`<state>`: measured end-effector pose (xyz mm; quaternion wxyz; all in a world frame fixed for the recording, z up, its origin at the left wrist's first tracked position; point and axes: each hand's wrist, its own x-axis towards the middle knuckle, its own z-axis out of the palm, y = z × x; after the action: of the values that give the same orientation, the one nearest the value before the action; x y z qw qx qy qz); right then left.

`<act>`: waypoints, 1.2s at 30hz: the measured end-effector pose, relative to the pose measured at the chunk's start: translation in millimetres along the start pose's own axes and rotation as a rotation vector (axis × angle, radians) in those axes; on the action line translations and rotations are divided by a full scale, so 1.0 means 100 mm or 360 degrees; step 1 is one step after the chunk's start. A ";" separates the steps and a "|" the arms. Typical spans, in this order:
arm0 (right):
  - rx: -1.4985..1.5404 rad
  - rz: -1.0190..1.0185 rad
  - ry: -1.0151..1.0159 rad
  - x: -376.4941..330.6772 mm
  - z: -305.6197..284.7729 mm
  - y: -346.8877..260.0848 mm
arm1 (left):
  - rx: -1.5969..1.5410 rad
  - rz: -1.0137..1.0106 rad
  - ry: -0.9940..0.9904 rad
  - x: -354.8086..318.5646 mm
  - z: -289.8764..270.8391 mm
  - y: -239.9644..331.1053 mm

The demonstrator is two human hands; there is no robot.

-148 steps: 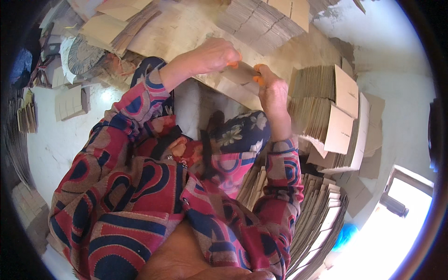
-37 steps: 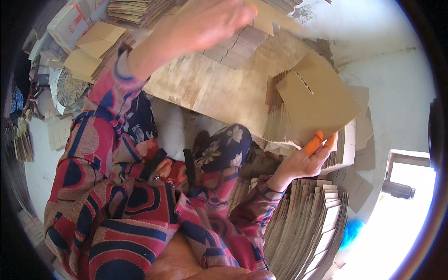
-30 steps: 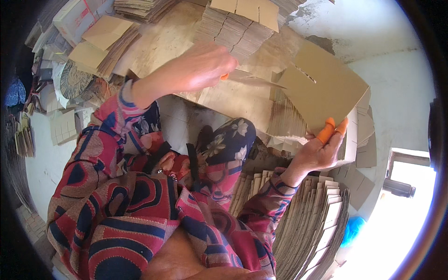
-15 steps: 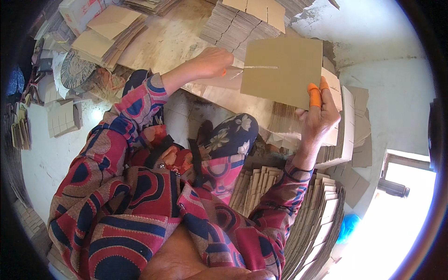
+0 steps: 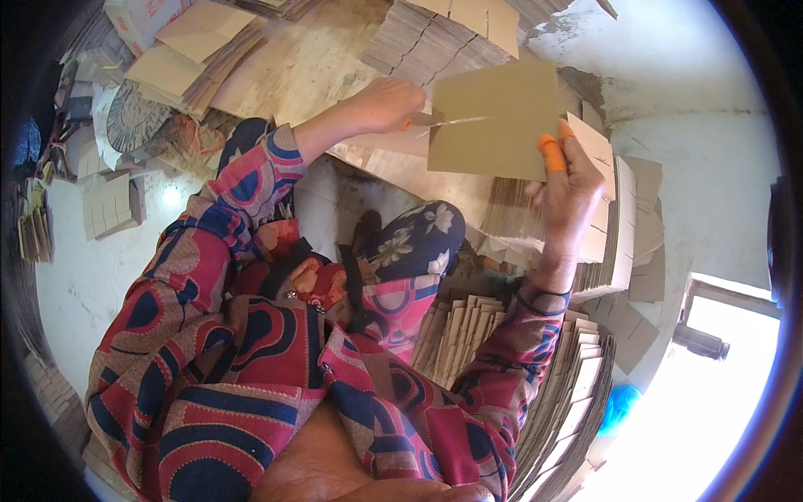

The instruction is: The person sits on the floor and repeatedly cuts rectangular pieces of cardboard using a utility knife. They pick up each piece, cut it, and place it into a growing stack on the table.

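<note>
My right hand (image 5: 574, 177), with orange covers on two fingers, grips a slotted cardboard sheet (image 5: 493, 92) by its right edge. The sheet is held up above the wooden board, its slit running in from the left edge. My left hand (image 5: 391, 106) is closed around a second cardboard piece (image 5: 401, 142), mostly hidden by the hand and the first sheet. The two pieces meet or overlap at the slit; how far they interlock I cannot tell.
A wooden board (image 5: 309, 63) lies ahead. A tall cardboard stack (image 5: 427, 42) stands at its far side, and more sheets (image 5: 180, 63) lie far left. Upright cardboard rows (image 5: 560, 418) stand by my right arm. A blue bag (image 5: 619, 408) sits beside the bright doorway.
My right hand has shifted slightly left with its sheet, which tilts a little differently. My left hand has moved slightly right and up, still closed.
</note>
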<state>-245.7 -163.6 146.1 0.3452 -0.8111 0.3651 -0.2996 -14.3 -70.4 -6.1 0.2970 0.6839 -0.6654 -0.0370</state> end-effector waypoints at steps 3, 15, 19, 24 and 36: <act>-0.0123 -0.0253 -0.0067 0.06 0.24 0.22 | -0.0006 -0.0072 -0.0104 0.02 -0.07 0.07; -0.0868 -0.0795 -0.0482 0.04 0.58 0.42 | 0.0027 0.0045 -0.0132 0.00 -0.03 -0.10; -0.0896 -0.0848 -0.0514 -0.05 0.72 0.51 | -0.0037 0.0039 -0.0126 0.00 -0.01 -0.03; -0.0916 -0.0486 -0.0555 -0.28 1.00 0.59 | 0.0027 -0.0092 -0.0174 0.03 -0.02 0.03; -0.2107 -0.0037 0.0516 0.73 -0.40 1.89 | 0.0130 -0.0336 -0.0340 -0.11 -0.45 0.28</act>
<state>-307.9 -329.2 38.9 -0.2861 -0.8001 0.5097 -0.1345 -20.4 -42.1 39.2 0.1911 0.7537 -0.6185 -0.1135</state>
